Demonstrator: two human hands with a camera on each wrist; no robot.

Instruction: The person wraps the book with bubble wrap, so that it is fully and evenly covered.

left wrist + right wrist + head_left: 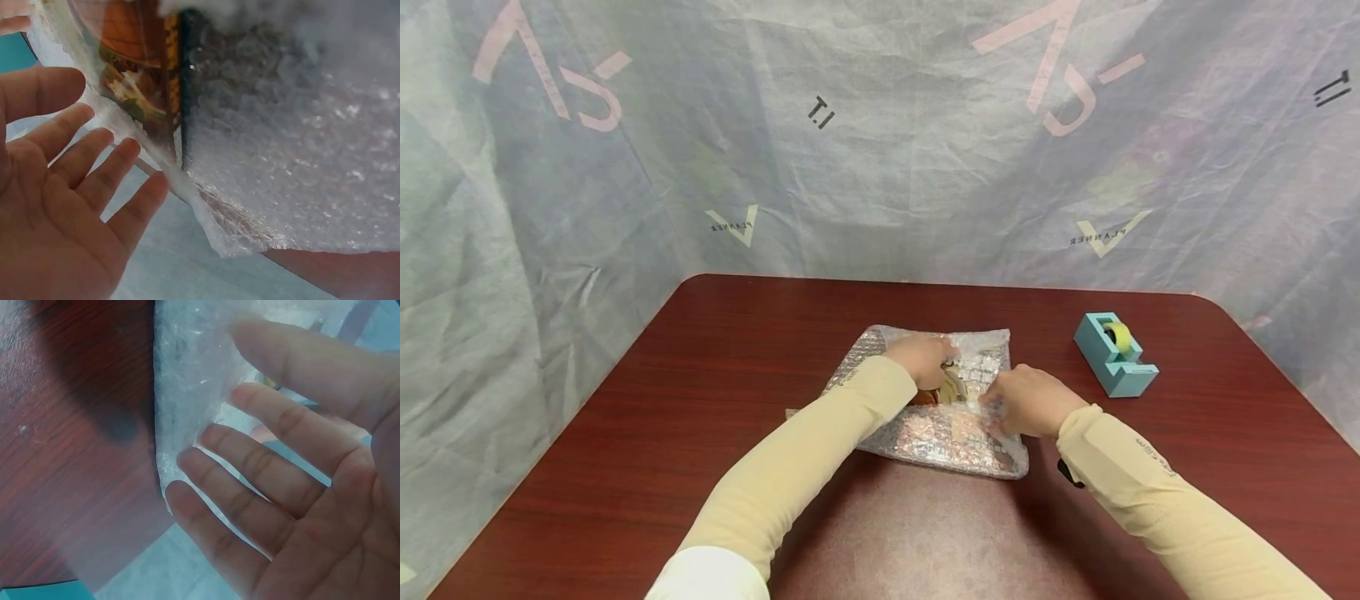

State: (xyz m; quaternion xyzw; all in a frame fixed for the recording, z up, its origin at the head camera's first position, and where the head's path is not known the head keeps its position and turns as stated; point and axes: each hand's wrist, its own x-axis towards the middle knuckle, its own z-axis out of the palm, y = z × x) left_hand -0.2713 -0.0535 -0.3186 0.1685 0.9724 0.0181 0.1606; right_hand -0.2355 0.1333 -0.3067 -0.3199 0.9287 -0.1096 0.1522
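A sheet of clear bubble wrap lies on the table around a flat printed item with food pictures. The left wrist view shows that item's orange and brown print partly under the wrap. My left hand reaches across the far part of the wrap, its fingers spread and straight by the wrap's edge. At the wrap's right side is my right hand. Its fingers are straight and slightly apart, fingertips right at the bubble wrap, with nothing in the palm.
A light-blue tape dispenser with a yellow roll of tape stands to the right of the wrap. The dark red wooden table has rounded far corners. Behind it hangs a pale printed cloth.
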